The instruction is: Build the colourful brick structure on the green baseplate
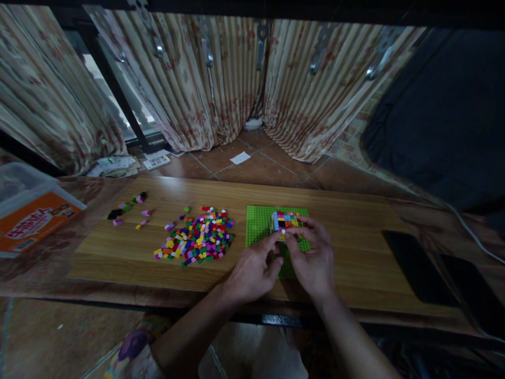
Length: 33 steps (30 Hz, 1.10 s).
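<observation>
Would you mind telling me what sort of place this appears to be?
It looks like a room in a home, probably: patterned curtains hang to a brown tiled floor, and small plastic bricks lie spread on a wooden tabletop.

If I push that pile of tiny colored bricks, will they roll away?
The pile would probably spread easily, since the bricks lie loose, not joined. They look tiny and light, so they may slide across the wooden board. Their square shapes probably stop them rolling far.

The wooden table (118, 268) carries a green baseplate (258, 226). Left of the baseplate lie a heap of small colored bricks (195, 237), a few scattered bricks (128, 208) and a plastic box (31, 210); right of it, two flat black objects (418, 268).
</observation>
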Motion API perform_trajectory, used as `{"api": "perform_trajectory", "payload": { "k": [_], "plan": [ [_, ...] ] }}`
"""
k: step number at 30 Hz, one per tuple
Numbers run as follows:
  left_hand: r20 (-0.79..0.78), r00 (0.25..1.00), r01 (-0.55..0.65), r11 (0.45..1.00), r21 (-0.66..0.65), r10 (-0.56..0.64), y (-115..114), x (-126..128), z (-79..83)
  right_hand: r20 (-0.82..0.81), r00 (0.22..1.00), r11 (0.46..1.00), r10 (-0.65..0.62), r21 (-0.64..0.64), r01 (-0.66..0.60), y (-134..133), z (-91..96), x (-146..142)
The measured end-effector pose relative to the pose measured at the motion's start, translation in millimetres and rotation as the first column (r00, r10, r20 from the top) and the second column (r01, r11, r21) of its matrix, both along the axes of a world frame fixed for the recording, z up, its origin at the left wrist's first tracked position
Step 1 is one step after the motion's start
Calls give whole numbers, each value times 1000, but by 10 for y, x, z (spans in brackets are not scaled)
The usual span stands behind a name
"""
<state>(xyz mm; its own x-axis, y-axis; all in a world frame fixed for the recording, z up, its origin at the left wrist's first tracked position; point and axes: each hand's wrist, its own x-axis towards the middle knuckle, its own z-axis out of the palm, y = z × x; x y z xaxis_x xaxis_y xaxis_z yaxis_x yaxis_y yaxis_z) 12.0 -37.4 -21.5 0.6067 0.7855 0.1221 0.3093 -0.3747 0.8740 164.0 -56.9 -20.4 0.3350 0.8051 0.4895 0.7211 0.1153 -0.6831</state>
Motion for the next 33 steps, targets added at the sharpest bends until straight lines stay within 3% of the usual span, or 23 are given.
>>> {"api": "perform_trajectory", "payload": {
  "k": [13,33],
  "plan": [
    [0,1000,-23,998,61,23,-20,28,-49,-188,982,1000,-21,-12,19,43,-35,-6],
    [-31,999,-25,996,88,28,-33,37,-63,-245,963,993,-115,-48,106,117,-41,-93]
  ]
}}
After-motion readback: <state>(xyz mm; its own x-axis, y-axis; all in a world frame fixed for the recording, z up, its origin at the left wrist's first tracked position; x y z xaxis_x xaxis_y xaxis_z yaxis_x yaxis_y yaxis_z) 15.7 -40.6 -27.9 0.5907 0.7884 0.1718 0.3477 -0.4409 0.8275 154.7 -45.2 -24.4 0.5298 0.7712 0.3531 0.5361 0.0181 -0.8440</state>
